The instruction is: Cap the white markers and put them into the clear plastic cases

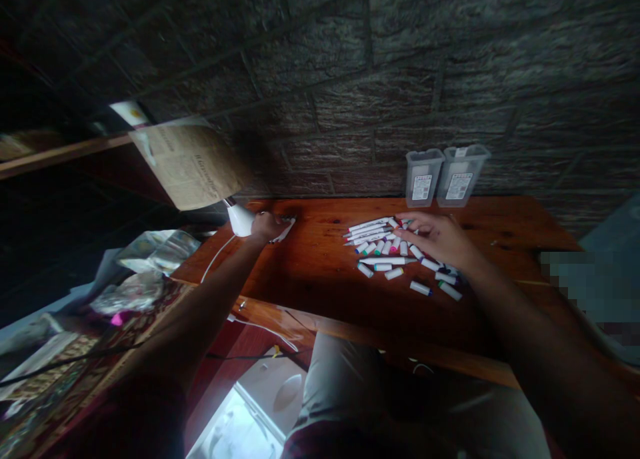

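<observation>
On the left of the wooden table, my left hand [267, 226] has its fingers curled down over a white marker [286, 230] beside the lamp's base; the fingertips are partly hidden. To the right, my right hand [434, 236] reaches over a pile of white markers, thumb and forefinger apart at the pile's edge. Several long markers [371, 230] lie side by side there, some with grey ends. Below them are loose white caps [394, 273] with coloured ends and a single long marker [385, 261] lying crosswise. My right palm hides part of the pile.
Two clear plastic containers [424, 179] with labels stand against the dark brick wall. A lamp with a newspaper-print shade [193, 159] and white base [240, 220] is at the left, its cord over the table [310, 272] edge. A white open box [270, 392] lies below.
</observation>
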`<state>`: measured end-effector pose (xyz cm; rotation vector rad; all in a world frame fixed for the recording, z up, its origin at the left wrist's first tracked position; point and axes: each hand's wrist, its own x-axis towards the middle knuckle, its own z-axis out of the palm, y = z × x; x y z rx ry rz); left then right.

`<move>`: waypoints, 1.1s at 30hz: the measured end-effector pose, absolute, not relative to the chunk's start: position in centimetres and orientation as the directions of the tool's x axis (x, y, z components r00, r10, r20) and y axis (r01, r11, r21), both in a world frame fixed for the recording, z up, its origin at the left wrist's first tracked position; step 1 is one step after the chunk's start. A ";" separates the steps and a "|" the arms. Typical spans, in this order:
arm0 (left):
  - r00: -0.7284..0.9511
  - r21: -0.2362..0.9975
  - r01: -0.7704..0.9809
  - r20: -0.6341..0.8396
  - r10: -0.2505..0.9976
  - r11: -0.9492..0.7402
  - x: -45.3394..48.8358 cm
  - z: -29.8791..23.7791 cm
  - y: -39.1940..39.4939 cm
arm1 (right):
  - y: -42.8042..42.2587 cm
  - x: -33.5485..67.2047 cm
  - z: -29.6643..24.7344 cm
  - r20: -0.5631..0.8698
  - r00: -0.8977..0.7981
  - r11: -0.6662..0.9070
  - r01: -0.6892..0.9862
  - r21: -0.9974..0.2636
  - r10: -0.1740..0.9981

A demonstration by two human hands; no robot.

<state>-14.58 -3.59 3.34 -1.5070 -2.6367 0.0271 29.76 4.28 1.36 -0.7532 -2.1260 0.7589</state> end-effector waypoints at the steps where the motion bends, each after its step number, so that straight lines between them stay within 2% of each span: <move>1: -0.502 -0.067 0.859 0.084 0.861 0.508 -14.6 3.3 -3.6 | 4.3 29.8 1.4 0.445 -0.551 0.655 0.268 -0.706 0.706; 21: -0.511 -0.023 0.857 0.096 0.854 0.515 -14.5 3.2 -3.7 | 4.4 29.7 1.3 0.441 -0.553 0.647 0.256 -0.718 0.708; 33: -0.521 0.028 0.852 0.157 0.839 0.524 -13.3 3.6 -4.1 | 4.2 29.7 1.6 0.435 -0.561 0.639 0.235 -0.732 0.704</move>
